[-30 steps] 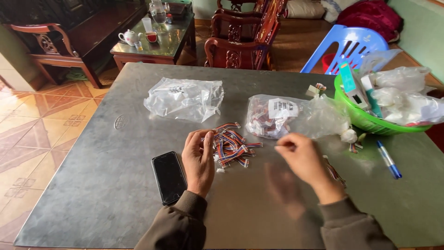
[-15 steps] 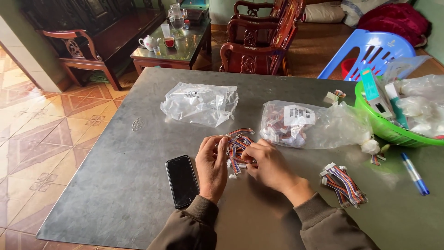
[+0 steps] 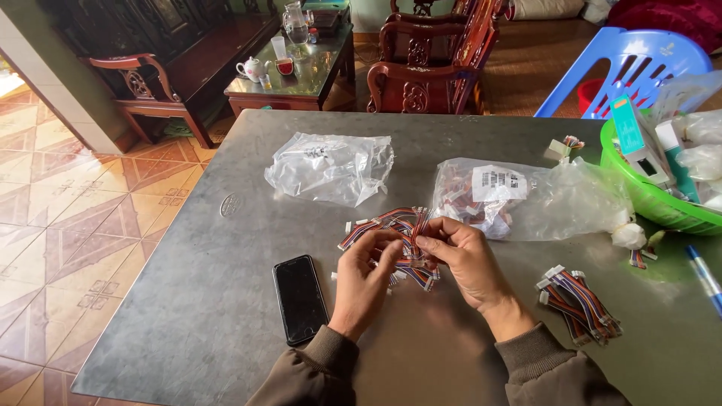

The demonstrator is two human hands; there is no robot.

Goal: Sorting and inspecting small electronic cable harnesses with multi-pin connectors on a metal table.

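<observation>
Wire bundle [image 3: 391,233] of multicoloured leads lying mid-table [image 3: 226,301], pinched between both hands. Left hand [image 3: 365,282] closed on leads, right hand [image 3: 462,259] gripping same bundle. Black phone [image 3: 299,298] just beside left wrist.

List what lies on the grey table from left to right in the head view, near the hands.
Phone → left hand → right hand → side wire bundle → blue pen.
</observation>
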